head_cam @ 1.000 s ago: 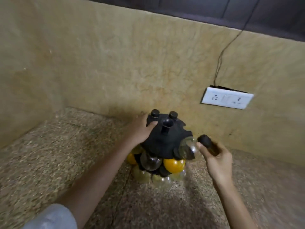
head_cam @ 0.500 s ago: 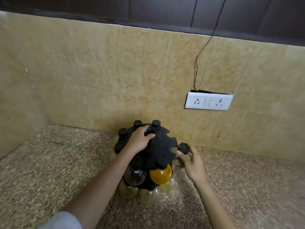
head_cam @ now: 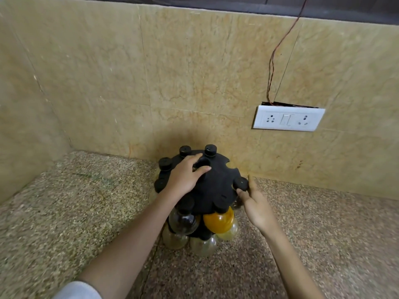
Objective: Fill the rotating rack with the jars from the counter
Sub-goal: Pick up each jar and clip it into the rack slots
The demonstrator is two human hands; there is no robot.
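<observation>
**The jar is now going into its slot**

A second ago the right hand (head_cam: 257, 209) held a black-capped jar (head_cam: 241, 184) out in the air, away from the rotating rack (head_cam: 216, 186). Half a second ago it was close beside the rack's edge. Now the jar's cap sits right in a notch on the right side of the black top plate. The fingers (head_cam: 241, 194) of the right hand are curled around the jar just under the cap, so the hand has not let go yet. The glass part of the jar is mostly hidden behind the hand and the plate.

The left hand (head_cam: 185, 179) has stayed on top of the rack the whole time. It rests flat there with the fingers spread loose around the knob in the middle. It is not squeezing a jar. It looks like it is keeping the rack from spinning.

The rack stands on the speckled tabletop (head_cam: 86, 212), close to the tiled wall (head_cam: 194, 72). Other black caps stick up around the back and left of the plate. Below hang round jars, one orange jar (head_cam: 218, 220) and some clear ones.

What this means: this jar is nearly parked. I think the next job is to make sure it hangs well, then let go. A few notches near the front and right look empty. I see no loose jars on the tabletop in this view.
</observation>
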